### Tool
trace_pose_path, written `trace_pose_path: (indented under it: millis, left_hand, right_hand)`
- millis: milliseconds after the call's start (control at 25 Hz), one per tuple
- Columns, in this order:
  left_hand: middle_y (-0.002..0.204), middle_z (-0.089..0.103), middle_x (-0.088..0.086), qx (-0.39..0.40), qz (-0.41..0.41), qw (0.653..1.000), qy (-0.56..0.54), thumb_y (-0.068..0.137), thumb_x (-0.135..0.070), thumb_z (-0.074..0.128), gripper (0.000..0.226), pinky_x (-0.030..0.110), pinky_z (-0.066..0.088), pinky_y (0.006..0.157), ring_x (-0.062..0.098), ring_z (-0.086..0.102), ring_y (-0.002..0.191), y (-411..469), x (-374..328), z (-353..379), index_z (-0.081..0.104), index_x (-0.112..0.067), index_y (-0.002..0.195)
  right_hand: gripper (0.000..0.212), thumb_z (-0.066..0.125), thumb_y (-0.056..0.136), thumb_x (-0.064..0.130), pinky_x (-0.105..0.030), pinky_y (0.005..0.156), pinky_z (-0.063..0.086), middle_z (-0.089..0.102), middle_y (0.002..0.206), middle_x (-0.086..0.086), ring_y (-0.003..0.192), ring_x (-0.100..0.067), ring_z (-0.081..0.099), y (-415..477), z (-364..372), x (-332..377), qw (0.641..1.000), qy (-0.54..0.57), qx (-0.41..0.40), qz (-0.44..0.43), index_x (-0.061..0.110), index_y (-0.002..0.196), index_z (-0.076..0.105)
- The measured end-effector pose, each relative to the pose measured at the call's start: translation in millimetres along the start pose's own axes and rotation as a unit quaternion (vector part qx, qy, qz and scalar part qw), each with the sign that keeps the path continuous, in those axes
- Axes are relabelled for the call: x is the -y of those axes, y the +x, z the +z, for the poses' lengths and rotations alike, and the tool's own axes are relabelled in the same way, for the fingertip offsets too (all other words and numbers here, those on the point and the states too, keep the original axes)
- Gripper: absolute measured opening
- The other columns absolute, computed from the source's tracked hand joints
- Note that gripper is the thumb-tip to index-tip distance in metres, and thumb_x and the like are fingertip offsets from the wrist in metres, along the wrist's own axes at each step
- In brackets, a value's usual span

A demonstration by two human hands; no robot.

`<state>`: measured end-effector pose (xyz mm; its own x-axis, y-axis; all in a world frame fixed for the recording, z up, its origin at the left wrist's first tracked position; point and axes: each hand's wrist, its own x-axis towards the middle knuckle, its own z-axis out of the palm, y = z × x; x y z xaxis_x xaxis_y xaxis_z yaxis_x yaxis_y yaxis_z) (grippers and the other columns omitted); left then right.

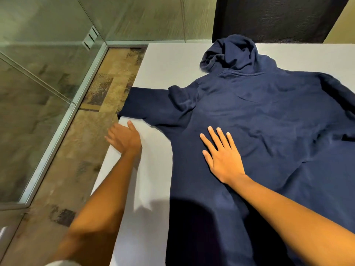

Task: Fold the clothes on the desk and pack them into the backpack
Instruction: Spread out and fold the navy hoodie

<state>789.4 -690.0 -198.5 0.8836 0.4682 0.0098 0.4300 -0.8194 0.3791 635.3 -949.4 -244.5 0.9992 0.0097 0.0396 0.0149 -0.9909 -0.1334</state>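
Observation:
A navy blue hoodie (259, 116) lies spread flat on the white desk (153, 169), hood toward the far edge. Its left sleeve (142, 102) stretches out and hangs over the desk's left edge. My right hand (221, 156) rests flat on the hoodie's body with straight, spread fingers. My left hand (123, 139) is at the desk's left edge, just below the sleeve, with relaxed fingers that hold nothing. The hoodie's right side runs out of view. No backpack is in view.
A glass partition (38, 93) with a metal frame stands to the left, and patterned carpet (92, 116) lies between it and the desk. A dark panel (278, 18) rises behind the desk's far edge.

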Motion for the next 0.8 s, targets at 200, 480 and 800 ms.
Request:
trace_pose_path:
  millis: [200, 480, 800]
  left_hand:
    - [0.151, 0.034, 0.021, 0.149, -0.201, 0.956, -0.155, 0.097, -0.052, 0.037, 0.074, 0.053, 0.028, 0.113, 0.040, 0.037, 0.135, 105, -5, 25, 0.022, -0.003, 0.150]
    - [0.111, 0.068, 0.009, 0.021, -0.188, 0.832, -0.521, 0.080, -0.005, 0.075, 0.041, 0.032, 0.057, 0.084, 0.019, 0.067, 0.092, 94, -45, 2, 0.062, -0.003, 0.119]
    - [0.104, 0.066, -0.007, 0.063, 0.517, 0.844, -0.127, 0.088, -0.001, 0.058, 0.035, 0.022, 0.017, 0.104, 0.012, 0.059, 0.097, -46, -36, -6, 0.061, -0.019, 0.117]
  right_hand:
    - [0.055, 0.023, 0.103, 0.044, -0.049, 0.120, 0.015, 0.012, 0.162, -0.005, 0.150, -0.028, 0.009, 0, 2, 2, 1.000, 0.001, -0.011, 0.007, 0.025, 0.154, 0.020]
    - [0.055, 0.022, 0.103, 0.045, -0.048, 0.120, 0.015, 0.010, 0.163, -0.004, 0.150, -0.027, 0.007, 1, 2, 2, 1.000, 0.003, -0.007, 0.010, 0.026, 0.155, 0.018]
    - [0.043, 0.040, 0.102, 0.022, -0.037, 0.118, 0.021, 0.038, 0.152, 0.000, 0.142, -0.018, 0.032, 1, -16, -3, 0.964, 0.254, -0.073, 0.034, 0.014, 0.144, 0.041]
